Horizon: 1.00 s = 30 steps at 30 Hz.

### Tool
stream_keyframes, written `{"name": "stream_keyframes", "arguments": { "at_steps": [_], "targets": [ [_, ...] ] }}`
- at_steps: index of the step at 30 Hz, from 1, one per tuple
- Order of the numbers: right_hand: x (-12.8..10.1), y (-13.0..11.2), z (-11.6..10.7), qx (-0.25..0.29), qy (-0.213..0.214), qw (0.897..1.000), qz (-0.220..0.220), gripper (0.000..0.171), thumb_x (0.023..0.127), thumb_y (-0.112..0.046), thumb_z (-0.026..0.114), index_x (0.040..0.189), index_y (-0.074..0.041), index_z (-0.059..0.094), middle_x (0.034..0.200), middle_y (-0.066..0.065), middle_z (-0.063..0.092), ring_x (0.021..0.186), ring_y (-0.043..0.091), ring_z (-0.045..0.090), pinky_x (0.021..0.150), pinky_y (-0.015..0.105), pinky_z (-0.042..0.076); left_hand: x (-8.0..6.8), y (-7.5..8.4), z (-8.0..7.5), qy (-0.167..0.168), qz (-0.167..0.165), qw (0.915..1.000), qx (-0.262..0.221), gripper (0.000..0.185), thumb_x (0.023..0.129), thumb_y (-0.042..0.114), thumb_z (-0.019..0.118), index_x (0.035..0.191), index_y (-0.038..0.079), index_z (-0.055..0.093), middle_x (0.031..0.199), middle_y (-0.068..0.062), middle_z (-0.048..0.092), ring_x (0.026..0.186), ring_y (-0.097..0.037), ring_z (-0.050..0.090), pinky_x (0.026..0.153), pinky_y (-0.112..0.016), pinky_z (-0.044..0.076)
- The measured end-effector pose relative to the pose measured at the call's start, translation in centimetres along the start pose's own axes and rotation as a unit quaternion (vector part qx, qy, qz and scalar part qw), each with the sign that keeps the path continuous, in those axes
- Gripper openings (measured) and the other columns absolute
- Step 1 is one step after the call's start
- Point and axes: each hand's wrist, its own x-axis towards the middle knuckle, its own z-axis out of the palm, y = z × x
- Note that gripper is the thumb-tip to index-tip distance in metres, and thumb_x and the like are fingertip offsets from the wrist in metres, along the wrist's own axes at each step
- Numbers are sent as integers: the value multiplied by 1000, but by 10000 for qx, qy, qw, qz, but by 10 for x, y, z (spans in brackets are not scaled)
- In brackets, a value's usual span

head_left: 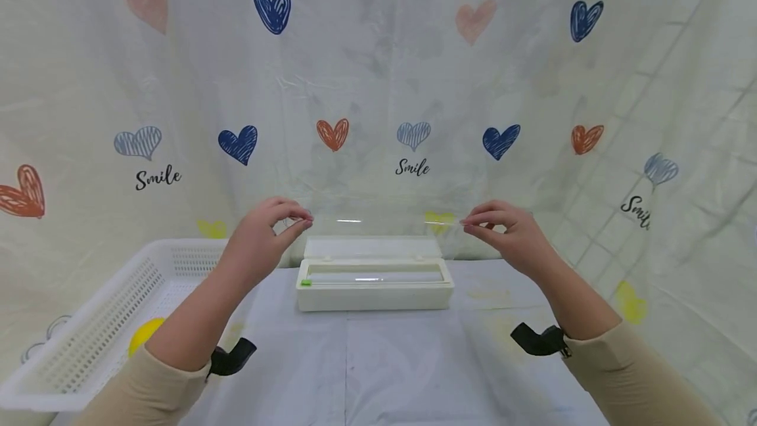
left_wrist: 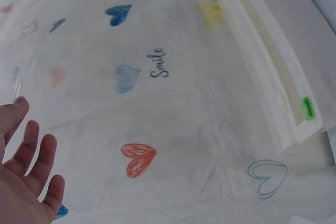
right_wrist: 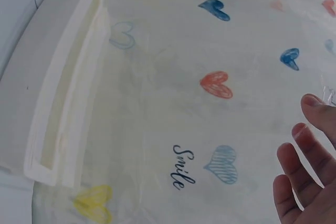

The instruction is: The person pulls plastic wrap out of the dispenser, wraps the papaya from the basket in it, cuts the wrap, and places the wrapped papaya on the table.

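A strip of clear cling film [head_left: 384,221], visible mostly by its glints, stretches between the two raised hands. My left hand [head_left: 269,232] pinches its left end between thumb and fingers; my right hand [head_left: 513,238] pinches the right end the same way. Below and between them stands a white cling film dispenser [head_left: 375,299] on the table, its lid [head_left: 372,246] raised at the back. Inside lies a film roll [head_left: 378,277], and a small green cutter tab [head_left: 305,283] sits at the left end of the front edge. Both wrist views show the dispenser apart from the hands.
A white perforated plastic basket [head_left: 112,294] stands on the left, partly behind the left forearm, with a yellow round thing [head_left: 144,334] in it. White cloth [head_left: 390,367] covers the table. Behind hangs a curtain [head_left: 367,71] printed with hearts.
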Motion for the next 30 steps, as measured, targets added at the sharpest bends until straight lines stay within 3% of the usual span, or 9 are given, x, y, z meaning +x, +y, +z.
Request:
{"name": "stream_keyframes", "arguments": {
  "at_steps": [4,8,14,21,24,27,30],
  "targets": [
    [-19,0,0,-72,-61,10000,-31,13,94,-22,71,102,-15,77,107,1,65,95,17,57,69,23,53,-20,4,0,-252,37,9997,-31,9,94,21,69,103,21,74,106,7,66,107,-17,59,91,-42,51],
    [-41,0,3,-23,-74,9997,-229,10,92,-16,72,100,-18,78,103,-2,66,91,12,59,68,23,54,-40,9,0,-440,89,9990,0,11,93,20,70,102,26,74,100,13,66,96,-10,59,80,-35,54],
    [-69,4,9,541,-504,9959,-525,16,91,-10,72,100,-23,77,97,-7,67,84,8,60,68,24,53,-70,4,6,-956,374,9942,-318,19,92,16,72,100,33,72,96,20,64,85,-5,57,72,-25,51],
    [-103,21,20,1494,-1653,9704,-932,23,93,-4,66,103,-23,74,95,-7,68,85,11,62,73,28,50,-110,-12,24,-1839,972,9725,-1048,8,95,28,67,99,35,68,93,21,64,85,-1,60,75,-25,51],
    [-116,25,28,1691,-1960,9600,-1065,23,94,-4,66,106,-22,73,95,-7,69,86,11,61,74,28,49,-126,-18,31,-2079,1209,9632,-1201,7,96,29,66,99,35,66,92,22,63,84,1,60,76,-24,51],
    [-126,29,39,1735,-2130,9553,-1090,23,93,-6,67,108,-22,72,95,-9,69,85,10,61,72,27,50,-140,-24,38,-2161,1397,9593,-1162,9,96,24,66,100,32,65,92,22,63,84,1,59,74,-22,50],
    [-133,33,50,1761,-2338,9503,-1057,19,93,-9,68,104,-24,71,94,-10,69,85,8,60,72,25,50,-150,-30,44,-2367,1307,9572,-1034,6,96,23,67,100,27,66,93,21,63,84,0,58,73,-22,49]
  ]
}}
